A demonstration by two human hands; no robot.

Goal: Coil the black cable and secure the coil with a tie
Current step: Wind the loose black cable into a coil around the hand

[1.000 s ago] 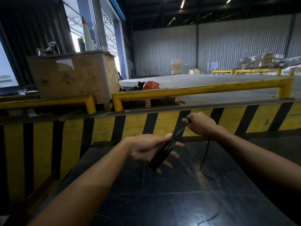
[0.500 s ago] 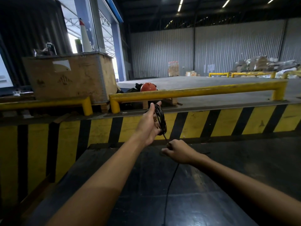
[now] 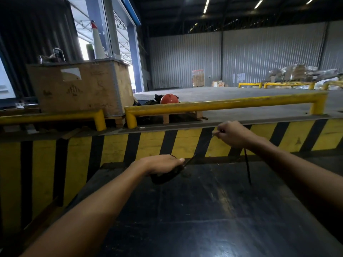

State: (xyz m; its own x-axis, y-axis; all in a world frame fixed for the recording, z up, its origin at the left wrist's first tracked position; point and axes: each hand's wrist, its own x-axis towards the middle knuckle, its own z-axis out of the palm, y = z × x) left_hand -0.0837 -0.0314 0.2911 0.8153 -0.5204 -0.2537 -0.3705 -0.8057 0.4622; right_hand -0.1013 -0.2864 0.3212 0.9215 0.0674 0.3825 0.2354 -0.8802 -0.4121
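Observation:
My left hand (image 3: 161, 164) is closed over a bundle of black cable coil (image 3: 165, 177), held low above the dark platform (image 3: 185, 219). A taut stretch of the cable runs up and to the right to my right hand (image 3: 232, 134), which pinches it in front of the striped wall. Below my right wrist, a loose length of the black cable (image 3: 247, 169) hangs down toward the platform. No tie is visible.
A yellow-and-black striped wall (image 3: 148, 145) stands right behind the platform, topped by yellow guard rails (image 3: 222, 104). A large wooden crate (image 3: 79, 88) sits at the back left, and an orange helmet (image 3: 168, 98) lies behind the rail.
My left hand has dropped from up by the rail to just above the platform with the coil. My right hand has swung up and to the right, pulling the cable taut.

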